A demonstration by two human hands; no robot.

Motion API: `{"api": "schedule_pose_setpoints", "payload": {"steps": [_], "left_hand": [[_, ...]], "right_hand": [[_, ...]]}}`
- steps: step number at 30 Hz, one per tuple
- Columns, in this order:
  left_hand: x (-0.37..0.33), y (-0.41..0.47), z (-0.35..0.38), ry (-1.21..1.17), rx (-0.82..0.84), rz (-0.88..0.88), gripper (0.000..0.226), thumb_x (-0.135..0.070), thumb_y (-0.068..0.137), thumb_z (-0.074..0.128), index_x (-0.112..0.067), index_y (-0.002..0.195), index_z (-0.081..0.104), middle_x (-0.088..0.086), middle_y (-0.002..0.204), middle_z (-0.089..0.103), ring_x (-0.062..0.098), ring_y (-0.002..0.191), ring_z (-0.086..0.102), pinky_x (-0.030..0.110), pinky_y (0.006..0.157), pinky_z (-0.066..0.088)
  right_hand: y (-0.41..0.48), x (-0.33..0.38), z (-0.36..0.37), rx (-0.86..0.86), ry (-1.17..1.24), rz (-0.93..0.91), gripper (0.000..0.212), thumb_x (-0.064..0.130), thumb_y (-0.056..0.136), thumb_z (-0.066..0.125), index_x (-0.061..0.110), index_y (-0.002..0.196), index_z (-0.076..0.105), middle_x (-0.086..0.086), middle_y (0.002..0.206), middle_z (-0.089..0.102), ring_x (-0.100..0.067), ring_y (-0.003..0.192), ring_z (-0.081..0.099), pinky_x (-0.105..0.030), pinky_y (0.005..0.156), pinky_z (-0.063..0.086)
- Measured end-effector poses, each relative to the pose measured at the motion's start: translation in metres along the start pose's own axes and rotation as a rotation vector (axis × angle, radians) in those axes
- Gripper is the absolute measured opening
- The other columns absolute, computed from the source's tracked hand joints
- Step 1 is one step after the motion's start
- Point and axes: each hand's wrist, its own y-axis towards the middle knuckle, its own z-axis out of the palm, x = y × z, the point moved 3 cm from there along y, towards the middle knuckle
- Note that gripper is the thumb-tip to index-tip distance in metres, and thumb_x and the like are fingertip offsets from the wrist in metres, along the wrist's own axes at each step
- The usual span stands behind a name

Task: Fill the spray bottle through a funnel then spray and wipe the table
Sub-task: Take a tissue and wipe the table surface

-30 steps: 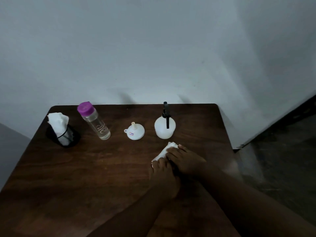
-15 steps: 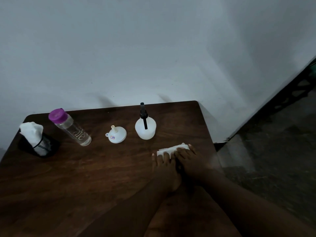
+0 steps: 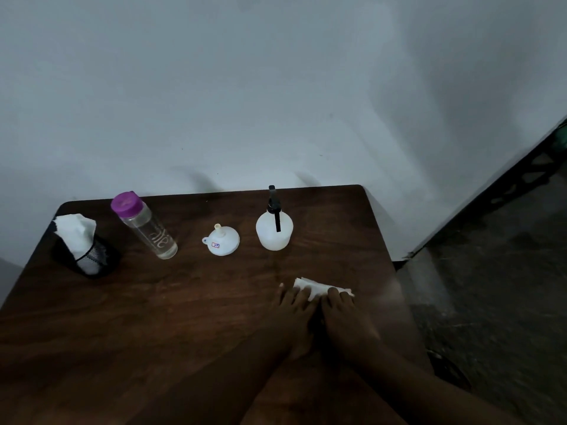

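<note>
Tissue (image 3: 317,288) — seemingly folded — under both hands (image 3: 296,320) (image 3: 346,320)

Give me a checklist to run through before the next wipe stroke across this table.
1. Grip on the cloth: left hand and right hand press the folded tissue flat with straight fingers: ok.
2. Spray bottle upright and apart from the hands: ok.
3. Funnel out of the bottle, wide end down: ok.
4. Water bottle capped: ok.
5. Table wet ahead of the tissue: cannot tell.
6. Spare tissues in the holder: ok.
</note>
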Motion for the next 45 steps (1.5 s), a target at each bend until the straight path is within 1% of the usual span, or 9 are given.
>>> {"api": "schedule_pose_setpoints", "payload": {"steps": [2,6,9,13,20,25,34,40,45], "left_hand": [[0.011,-0.007,0.005,0.02,-0.022,0.018,0.079,-0.06,0.087,0.01,-0.025,0.158,0.004,0.009,0.166,0.002,0.032,0.153,0.001,0.055,0.12,-0.01],[0.035,-0.027,0.009,0.05,-0.044,0.056,0.08,-0.059,0.086,0.008,-0.025,0.158,0.01,0.008,0.166,0.007,0.03,0.153,0.004,0.052,0.119,-0.013],[0.055,-0.046,0.011,0.012,-0.065,0.074,0.074,-0.058,0.091,0.019,-0.028,0.158,0.01,0.008,0.166,0.009,0.028,0.153,0.003,0.05,0.119,-0.015],[0.077,-0.073,0.011,-0.012,-0.066,0.075,0.077,-0.059,0.087,0.013,-0.029,0.158,0.009,0.006,0.166,0.005,0.026,0.153,-0.001,0.049,0.121,-0.015],[0.13,-0.113,0.022,-0.045,-0.049,0.065,0.076,-0.048,0.095,0.045,-0.028,0.158,0.009,0.003,0.166,-0.002,0.022,0.152,-0.011,0.049,0.12,-0.015],[0.17,-0.141,0.021,-0.046,-0.008,0.026,0.073,-0.044,0.095,0.049,-0.027,0.158,0.015,0.003,0.167,0.002,0.024,0.153,-0.006,0.054,0.122,-0.008],[0.241,-0.198,0.022,-0.055,-0.008,-0.088,0.073,-0.039,0.096,0.051,-0.025,0.158,0.016,0.005,0.166,0.004,0.025,0.153,-0.003,0.04,0.117,-0.015],[0.287,-0.229,0.028,-0.077,0.05,-0.217,0.082,-0.045,0.092,0.056,-0.023,0.158,0.013,0.008,0.166,0.003,0.028,0.153,-0.001,0.046,0.124,-0.003],[0.318,-0.265,0.037,-0.028,0.019,-0.356,0.077,-0.052,0.097,0.043,-0.024,0.159,0.007,0.008,0.166,0.002,0.031,0.153,-0.002,0.047,0.124,0.002]], "right_hand": [[-0.001,0.011,0.002,0.006,-0.025,0.019,0.045,0.028,0.07,0.081,0.009,0.109,0.07,-0.016,0.115,0.066,-0.028,0.091,0.067,-0.04,0.076,0.057],[0.002,0.041,0.004,0.003,-0.071,-0.062,0.035,0.027,0.082,0.064,0.007,0.11,0.069,-0.017,0.111,0.064,-0.031,0.094,0.064,-0.045,0.078,0.056],[0.007,0.063,0.003,0.03,-0.119,-0.067,0.036,0.032,0.072,0.077,0.008,0.098,0.072,-0.016,0.097,0.066,-0.03,0.081,0.064,-0.044,0.063,0.057],[0.016,0.099,0.004,0.035,-0.08,-0.062,0.034,0.035,0.076,0.072,0.009,0.097,0.072,-0.013,0.095,0.065,-0.028,0.077,0.063,-0.041,0.058,0.057],[0.027,0.174,-0.03,0.128,0.008,-0.095,0.05,0.031,0.099,0.047,0.006,0.142,0.038,-0.015,0.141,0.039,-0.03,0.125,0.042,-0.041,0.099,0.046],[0.05,0.221,-0.032,0.163,-0.064,-0.123,0.045,0.026,0.101,0.039,0.0,0.138,0.043,-0.019,0.137,0.044,-0.031,0.119,0.045,-0.041,0.096,0.047],[0.084,0.302,-0.043,0.106,-0.23,-0.277,0.049,0.025,0.095,0.043,-0.005,0.135,0.045,-0.023,0.132,0.047,-0.035,0.114,0.045,-0.044,0.093,0.042],[0.131,0.355,-0.037,0.16,-0.094,-0.253,0.056,0.035,0.092,0.055,0.006,0.138,0.044,-0.017,0.141,0.04,-0.032,0.121,0.041,-0.045,0.098,0.041],[0.16,0.388,-0.054,0.128,0.065,-0.325,0.052,0.041,0.092,0.054,0.013,0.136,0.046,-0.012,0.14,0.037,-0.029,0.123,0.04,-0.045,0.1,0.043]]}}
